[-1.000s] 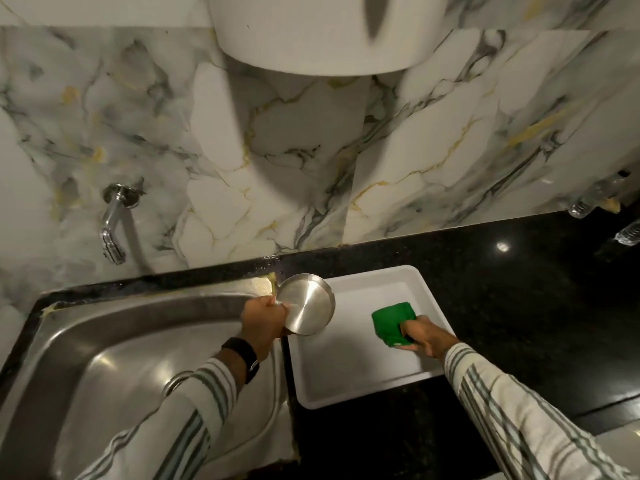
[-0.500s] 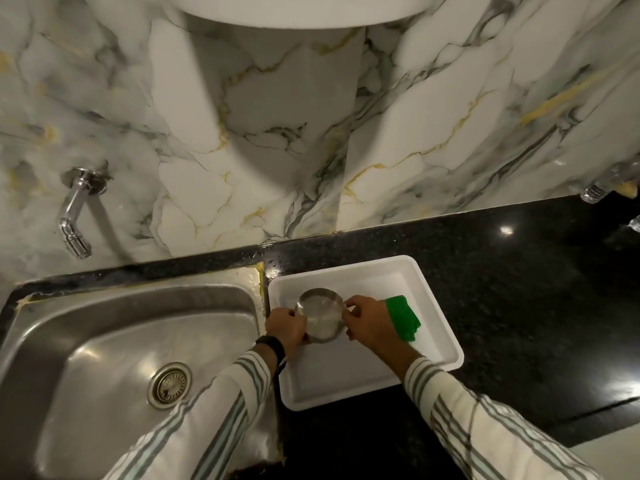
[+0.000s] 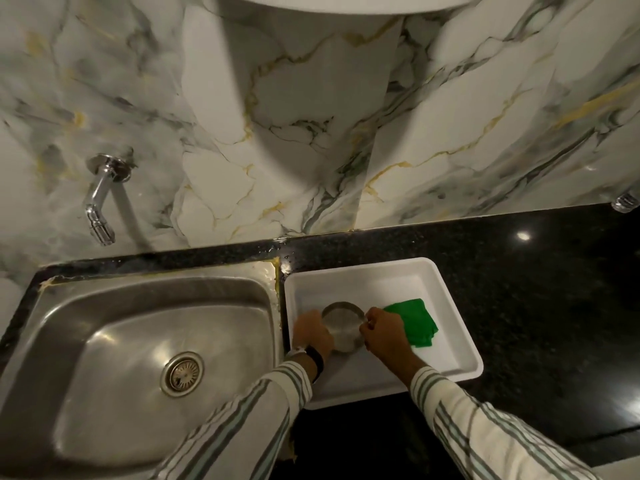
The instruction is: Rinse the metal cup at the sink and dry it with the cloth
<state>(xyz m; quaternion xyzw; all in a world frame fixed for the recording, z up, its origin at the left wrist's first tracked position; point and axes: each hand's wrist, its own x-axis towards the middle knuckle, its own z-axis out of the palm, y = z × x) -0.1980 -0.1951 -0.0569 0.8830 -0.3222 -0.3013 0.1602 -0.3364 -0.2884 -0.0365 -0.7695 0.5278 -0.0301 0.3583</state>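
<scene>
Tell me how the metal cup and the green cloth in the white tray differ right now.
The metal cup is shiny silver and round; the green cloth is matte, flat and folded. The cup is gripped from both sides by the left hand and the right hand; the cloth lies by the right hand, and whether they touch is unclear. The cup is nearer the sink, the cloth farther right. Both are within the white tray.

The sink (image 3: 104, 341) is set into the counter (image 3: 519, 289) at the left, with the tap (image 3: 100, 199) on the wall behind it. Just right of the sink a tray (image 3: 450, 341) lies on the counter. In the tray the cup (image 3: 343, 329) sits between the left hand (image 3: 311, 332) and right hand (image 3: 384, 329), with the cloth (image 3: 414, 322) just to the right.
</scene>
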